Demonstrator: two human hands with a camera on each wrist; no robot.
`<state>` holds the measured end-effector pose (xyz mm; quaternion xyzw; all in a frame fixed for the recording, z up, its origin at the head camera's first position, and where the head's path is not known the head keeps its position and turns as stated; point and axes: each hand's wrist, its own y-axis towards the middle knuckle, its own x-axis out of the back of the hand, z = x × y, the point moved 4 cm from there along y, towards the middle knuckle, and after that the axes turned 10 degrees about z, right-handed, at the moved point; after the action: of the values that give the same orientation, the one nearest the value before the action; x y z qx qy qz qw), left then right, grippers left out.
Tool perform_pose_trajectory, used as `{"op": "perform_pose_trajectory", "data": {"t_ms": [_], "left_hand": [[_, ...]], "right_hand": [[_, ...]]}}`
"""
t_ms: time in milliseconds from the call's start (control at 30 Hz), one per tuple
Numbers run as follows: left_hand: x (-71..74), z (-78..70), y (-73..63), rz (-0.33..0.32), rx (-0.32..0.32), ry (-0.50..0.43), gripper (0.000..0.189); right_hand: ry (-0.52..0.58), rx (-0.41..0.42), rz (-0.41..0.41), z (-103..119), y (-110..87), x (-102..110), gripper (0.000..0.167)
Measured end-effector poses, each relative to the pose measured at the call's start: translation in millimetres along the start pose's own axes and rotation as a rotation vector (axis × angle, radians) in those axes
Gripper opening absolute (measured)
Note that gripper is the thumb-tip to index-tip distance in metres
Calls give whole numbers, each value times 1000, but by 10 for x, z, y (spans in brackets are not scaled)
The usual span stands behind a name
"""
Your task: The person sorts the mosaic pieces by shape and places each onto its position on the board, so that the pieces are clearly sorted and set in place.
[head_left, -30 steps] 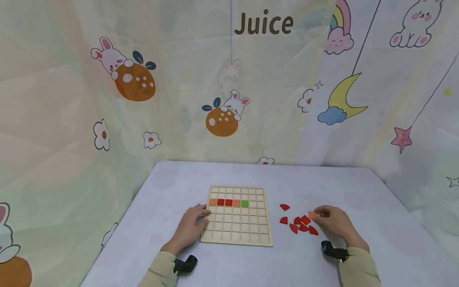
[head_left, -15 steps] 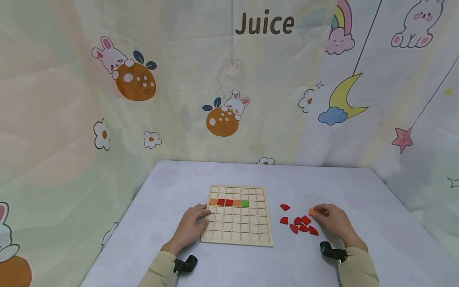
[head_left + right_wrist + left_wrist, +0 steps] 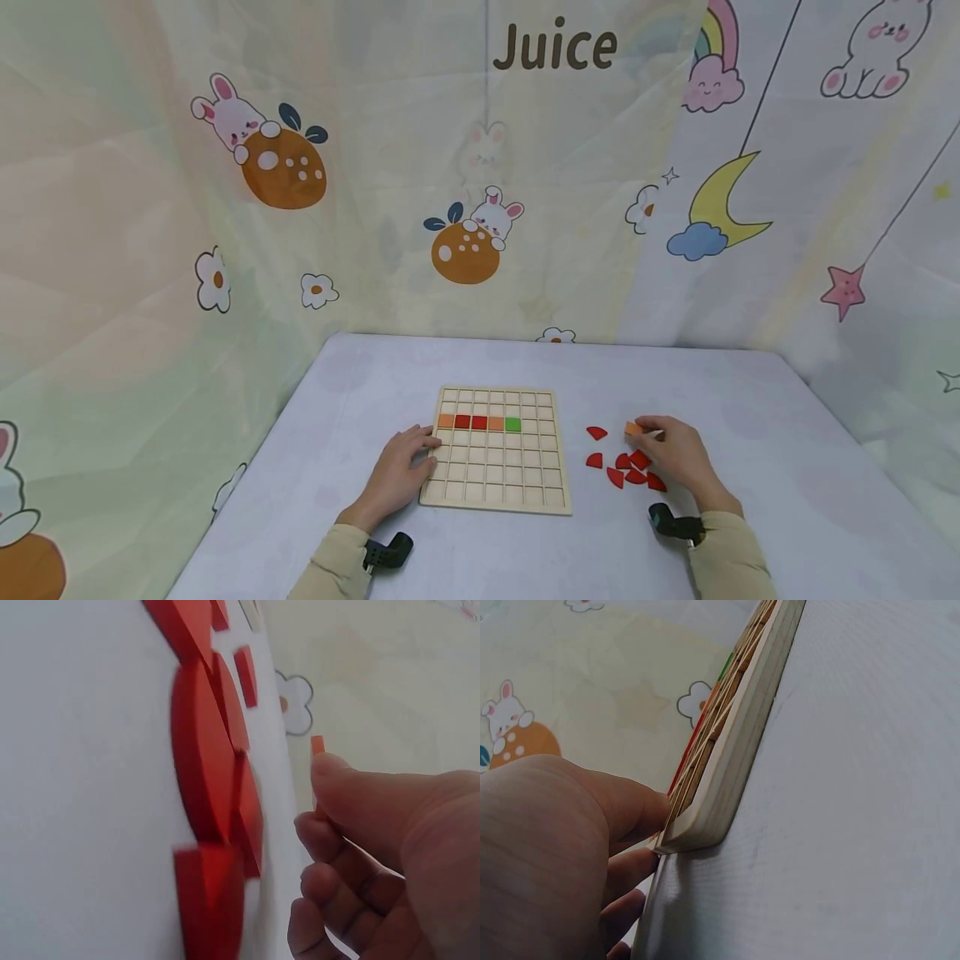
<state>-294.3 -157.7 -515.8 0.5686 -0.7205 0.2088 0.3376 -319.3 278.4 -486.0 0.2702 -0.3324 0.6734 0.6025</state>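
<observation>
A wooden grid board [image 3: 495,479] lies on the table, with orange, red and green square tiles [image 3: 513,425] in one row. At its left edge rests my left hand [image 3: 393,475], thumb and fingertips touching the rim; in the left wrist view the thumb [image 3: 630,802] meets the board's corner [image 3: 697,829]. My right hand [image 3: 678,454] pinches an orange square tile [image 3: 633,428] between thumb and fingers, above the table beyond a cluster of red pieces [image 3: 636,477]. The right wrist view shows the orange tile [image 3: 317,744] edge-on, mostly covered by the thumb.
Red quarter-circle pieces [image 3: 596,433] lie between the board and the right hand; a red square [image 3: 640,458] is among them. A printed curtain [image 3: 375,167] hangs behind the white table [image 3: 375,367]. Both wrists wear black devices [image 3: 388,550].
My right hand has moved left and away from me with the orange tile, out past the red pieces. The left hand and the board have stayed in place.
</observation>
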Motion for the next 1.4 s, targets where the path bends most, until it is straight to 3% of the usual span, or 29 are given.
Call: {"op": "perform_pose_trajectory", "data": {"t_ms": [533, 933, 1400], "left_hand": [[-13, 0, 8, 17, 10, 4, 23], [9, 11, 3, 7, 14, 8, 23], [11, -3, 1, 10, 13, 1, 23]], "right_hand": [[-3, 77, 37, 321, 79, -368, 32], [-108, 190, -9, 623, 134, -566, 25], [-86, 215, 21, 892, 206, -707, 23]]}}
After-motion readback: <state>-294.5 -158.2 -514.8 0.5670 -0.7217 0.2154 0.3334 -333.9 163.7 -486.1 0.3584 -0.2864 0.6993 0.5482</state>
